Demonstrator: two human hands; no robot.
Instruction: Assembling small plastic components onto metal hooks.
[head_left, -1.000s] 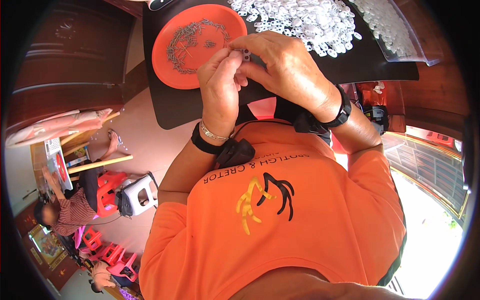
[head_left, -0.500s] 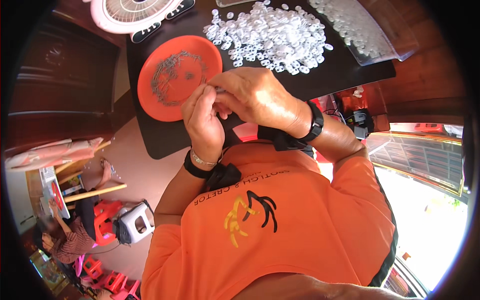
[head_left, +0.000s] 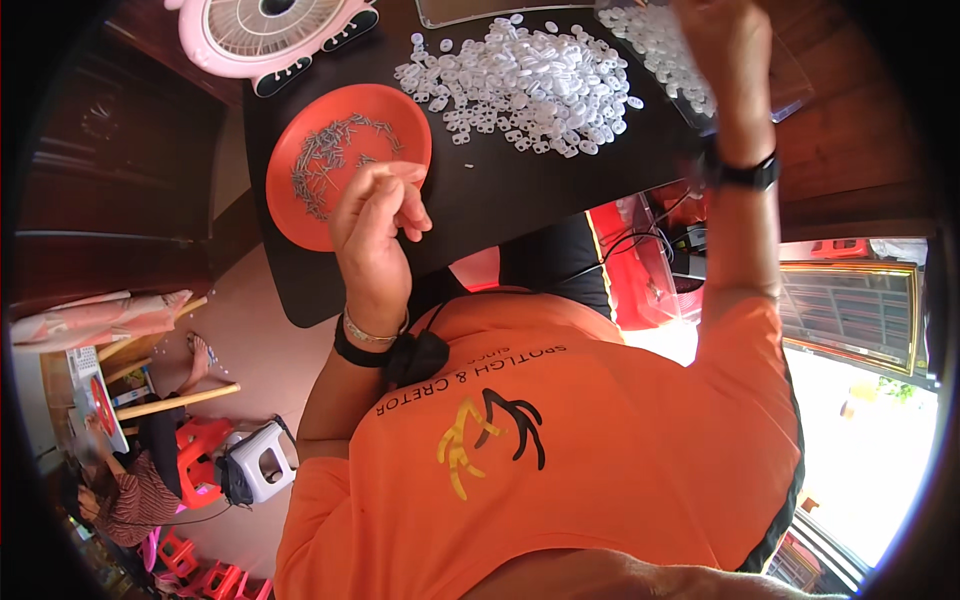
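Note:
My left hand (head_left: 375,225) is raised at the near right rim of a round orange-red plate (head_left: 285,215), its fingers curled in toward the thumb; whatever they hold, if anything, is hidden. Small grey metal pins (head_left: 325,155) lie scattered in that plate. At the upper right, my right hand (head_left: 725,50) reaches over a clear plastic bin (head_left: 790,105) of whitish pieces (head_left: 655,45); its fingers are blurred and partly cut off by the frame. Between the hands, a heap of small white oval plastic pieces with holes (head_left: 545,80) covers part of the black table (head_left: 520,200).
A pink-and-white fan (head_left: 275,30) stands at the far left. One tiny light piece (head_left: 469,166) lies before the heap. Red (head_left: 200,460) and white (head_left: 268,460) stools are on the floor at left, near another person (head_left: 140,500). Cables (head_left: 640,235) hang below the table's right side.
My hands were together beside the plate. Now the right hand has swung away to the upper right over the bin, while the left stays by the plate with its fingers curled.

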